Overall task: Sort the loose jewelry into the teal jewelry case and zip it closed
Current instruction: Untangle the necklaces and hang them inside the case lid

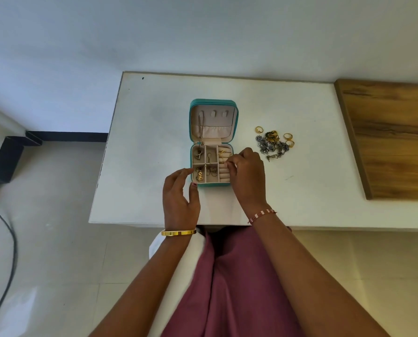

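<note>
The teal jewelry case lies open on the white table, lid tilted back, with a chain hanging inside the lid. Its pink compartments hold several gold pieces, and ring rolls fill the right side. My right hand hovers over the ring rolls, fingertips pinching something small that I cannot make out. My left hand rests with relaxed fingers at the case's front left corner, thumb by the rim. A pile of loose jewelry, gold rings and silver-grey pieces, sits on the table to the right of the case.
A wooden board covers the table's right end. The wall runs just behind the table. A dark cable trails over the tiled floor at the left. My lap in a mauve garment is below the table's front edge.
</note>
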The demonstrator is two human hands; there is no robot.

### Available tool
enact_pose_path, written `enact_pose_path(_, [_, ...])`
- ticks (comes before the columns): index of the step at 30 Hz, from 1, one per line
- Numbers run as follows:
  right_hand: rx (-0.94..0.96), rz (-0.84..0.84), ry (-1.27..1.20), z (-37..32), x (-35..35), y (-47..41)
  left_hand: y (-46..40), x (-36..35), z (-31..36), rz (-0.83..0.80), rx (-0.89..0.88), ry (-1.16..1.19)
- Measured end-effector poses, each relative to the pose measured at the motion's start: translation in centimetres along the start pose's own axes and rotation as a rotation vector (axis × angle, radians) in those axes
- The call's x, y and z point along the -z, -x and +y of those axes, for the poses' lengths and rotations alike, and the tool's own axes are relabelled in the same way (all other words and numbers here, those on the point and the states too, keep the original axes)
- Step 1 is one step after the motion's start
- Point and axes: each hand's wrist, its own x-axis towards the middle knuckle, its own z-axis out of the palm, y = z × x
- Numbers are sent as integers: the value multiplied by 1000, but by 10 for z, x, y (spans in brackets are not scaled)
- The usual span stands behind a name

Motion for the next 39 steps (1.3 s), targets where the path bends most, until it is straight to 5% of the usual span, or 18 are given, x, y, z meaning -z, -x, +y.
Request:
enact_pose_path(8, [-453,6,-747,-18,53,-10,5,7,37,-82,-46,122])
enact_pose_path(24, [-276,-71,-1061,-69,169,16,5,9,101,-445,-135,201])
enact_pose_path(31, [-350,35,-1046,-38,178,24,24,10,83,-508,71,374])
enact_pose_path(39, [-548,50,-1022,13,141,38,28,0,65,-465,582,533])
